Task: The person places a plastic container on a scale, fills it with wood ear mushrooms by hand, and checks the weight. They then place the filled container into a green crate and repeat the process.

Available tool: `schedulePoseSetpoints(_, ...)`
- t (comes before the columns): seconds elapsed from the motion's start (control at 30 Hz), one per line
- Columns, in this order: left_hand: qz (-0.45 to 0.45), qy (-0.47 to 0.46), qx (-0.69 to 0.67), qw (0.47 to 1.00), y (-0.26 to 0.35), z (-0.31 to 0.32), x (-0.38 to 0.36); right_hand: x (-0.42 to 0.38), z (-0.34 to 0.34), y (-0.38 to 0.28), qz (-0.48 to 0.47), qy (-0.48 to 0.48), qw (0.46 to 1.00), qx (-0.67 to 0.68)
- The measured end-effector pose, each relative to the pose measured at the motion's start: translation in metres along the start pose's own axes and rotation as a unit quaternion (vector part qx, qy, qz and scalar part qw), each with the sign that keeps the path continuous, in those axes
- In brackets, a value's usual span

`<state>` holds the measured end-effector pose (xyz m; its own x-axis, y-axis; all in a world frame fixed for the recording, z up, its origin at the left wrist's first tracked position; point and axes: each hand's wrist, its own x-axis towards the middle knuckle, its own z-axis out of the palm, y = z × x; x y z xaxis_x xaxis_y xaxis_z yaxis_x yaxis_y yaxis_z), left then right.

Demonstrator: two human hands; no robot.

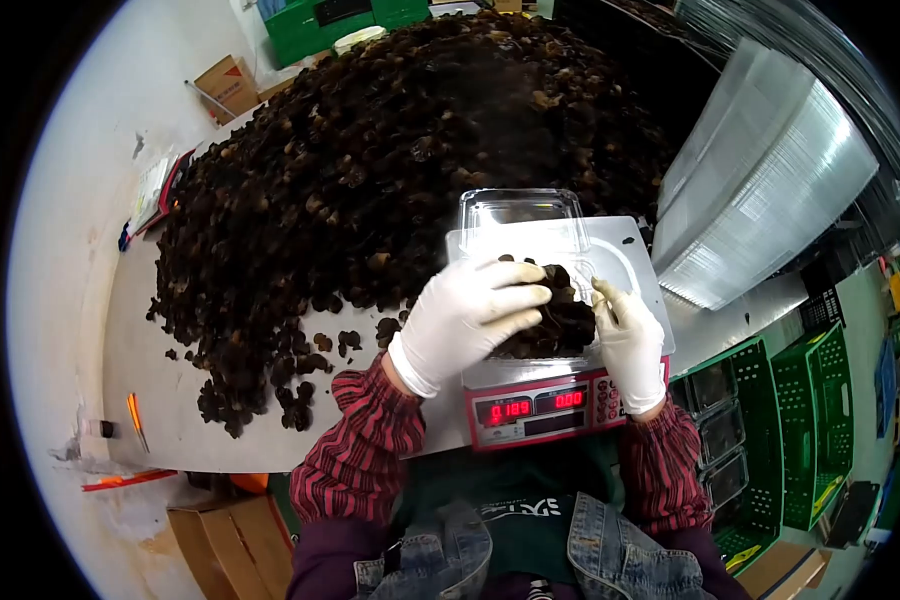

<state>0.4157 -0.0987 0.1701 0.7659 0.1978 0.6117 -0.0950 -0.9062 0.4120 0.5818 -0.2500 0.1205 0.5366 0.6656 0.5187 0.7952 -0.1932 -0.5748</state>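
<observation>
- Left hand [467, 312], in a white glove, laid flat on a clump of dark dried fungus [562, 318], fingers together and pressing down rather than clamped around it, likely to pack the springy pieces low.
- Right hand [630, 340], also gloved, set against the right side of the same clump, fingers curled against it as a stop so nothing spills over that edge; no clear pinch on any one piece.
- Fungus sitting in a clear plastic tray [560, 262] on the scale [555, 395], near the middle of the view; hinged lid [520, 207] thrown open to the far side, out of the way of the hands.
- Scale at the near edge of the table [150, 370], close to the body, red display [510, 408] turned toward the wearer and lit with digits, so weight reads at a glance.
- Big heap [400, 160] of the same fungus spread over the table to the far left of the scale, within easy reach; loose bits scattered along its near edge.
- Stack of clear empty trays [760, 190] to the far right, just past the scale.
- Green crates [770, 430] on the right, below table level, holding what look like filled packs.
- Cardboard boxes [230, 530] near left on the floor; papers [155, 190] at the far left of the table.
</observation>
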Motion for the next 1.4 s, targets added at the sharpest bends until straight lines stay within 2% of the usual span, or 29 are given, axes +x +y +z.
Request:
schedulePoseSetpoints(0.13,-0.054,0.048,0.014,0.997,-0.014,0.006,-0.006,0.01,-0.002,-0.002,-0.007,0.03,0.999,0.019)
schedulePoseSetpoints(0.2,-0.075,0.085,0.013,0.993,-0.016,0.003,-0.015,0.01,-0.009,-0.003,0.02,0.027,0.999,0.006)
schedulePoseSetpoints(0.27,-0.195,0.137,-0.105,0.965,-0.011,-0.003,-0.033,0.006,-0.015,0.005,0.041,0.077,0.995,0.04)
schedulePoseSetpoints(0.3,-0.206,0.146,-0.11,0.962,-0.015,-0.007,-0.043,0.001,-0.017,0.014,0.099,0.062,0.99,0.077)
schedulePoseSetpoints(0.43,-0.25,0.166,-0.124,0.946,-0.022,-0.007,-0.08,-0.022,-0.025,0.028,0.135,0.075,0.986,0.065)
schedulePoseSetpoints(0.5,-0.248,0.15,-0.106,0.951,-0.022,-0.006,-0.081,-0.028,-0.029,0.02,0.26,0.036,0.954,0.147)
schedulePoseSetpoints(0.53,-0.245,0.136,-0.086,0.956,-0.021,-0.006,-0.081,-0.03,-0.028,0.022,0.263,0.035,0.953,0.146)
schedulePoseSetpoints(0.6,-0.241,0.141,-0.106,0.954,-0.025,-0.003,-0.074,-0.036,-0.027,0.027,0.209,0.041,0.97,0.12)
schedulePoseSetpoints(0.67,-0.227,0.104,-0.093,0.964,-0.016,-0.006,-0.059,-0.036,-0.028,0.024,0.211,0.037,0.969,0.126)
schedulePoseSetpoints(0.73,-0.131,0.046,-0.045,0.989,-0.011,-0.006,-0.042,-0.037,-0.029,0.022,0.241,0.038,0.958,0.149)
schedulePoseSetpoints(0.8,-0.068,-0.048,0.016,0.996,-0.01,0.002,-0.026,-0.037,-0.021,0.026,0.181,0.027,0.979,0.085)
schedulePoseSetpoints(0.83,-0.06,-0.092,0.006,0.994,-0.01,0.009,-0.018,-0.037,-0.022,0.018,0.246,-0.03,0.964,0.091)
schedulePoseSetpoints(0.87,-0.053,-0.136,-0.004,0.989,-0.009,0.018,-0.012,-0.041,-0.01,0.025,0.121,-0.016,0.992,0.01)
schedulePoseSetpoints(0.93,-0.016,-0.156,0.049,0.986,-0.013,0.045,-0.014,-0.046,-0.001,0.021,0.161,-0.078,0.975,0.132)
schedulePoseSetpoints(1.0,0.019,-0.15,0.08,0.985,-0.006,0.058,-0.015,-0.051,0.009,0.031,0.032,-0.065,0.996,0.045)
schedulePoseSetpoints(1.07,-0.04,-0.143,0.034,0.988,0.003,0.058,-0.019,-0.051,0.007,0.029,0.056,-0.064,0.995,0.055)
schedulePoseSetpoints(1.1,-0.037,-0.143,0.036,0.988,0.004,0.053,-0.015,-0.049,0.005,0.026,0.06,-0.064,0.995,0.057)
schedulePoseSetpoints(1.13,-0.023,-0.133,0.018,0.991,0.004,0.047,-0.012,-0.047,0.003,0.024,0.064,-0.064,0.994,0.059)
schedulePoseSetpoints(1.17,-0.01,-0.122,-0.001,0.992,0.004,0.041,-0.01,-0.038,-0.009,0.007,0.2,-0.106,0.966,0.129)
schedulePoseSetpoints(1.2,-0.016,-0.113,-0.026,0.993,0.0,0.036,-0.008,-0.032,-0.015,-0.003,0.331,-0.145,0.912,0.195)
schedulePoseSetpoints(1.23,-0.057,-0.081,-0.075,0.992,-0.002,0.027,-0.007,-0.038,-0.009,-0.001,0.294,-0.081,0.927,0.219)
schedulePoseSetpoints(1.27,-0.097,-0.049,-0.124,0.986,-0.005,0.018,-0.006,-0.04,-0.01,0.0,0.294,-0.078,0.927,0.219)
schedulePoseSetpoints(1.33,-0.161,0.075,-0.186,0.966,-0.016,0.01,-0.005,-0.043,-0.013,0.003,0.27,-0.064,0.943,0.185)
schedulePoseSetpoints(1.4,-0.202,0.118,-0.169,0.958,-0.025,-0.002,-0.006,-0.046,-0.016,0.009,0.272,-0.054,0.941,0.195)
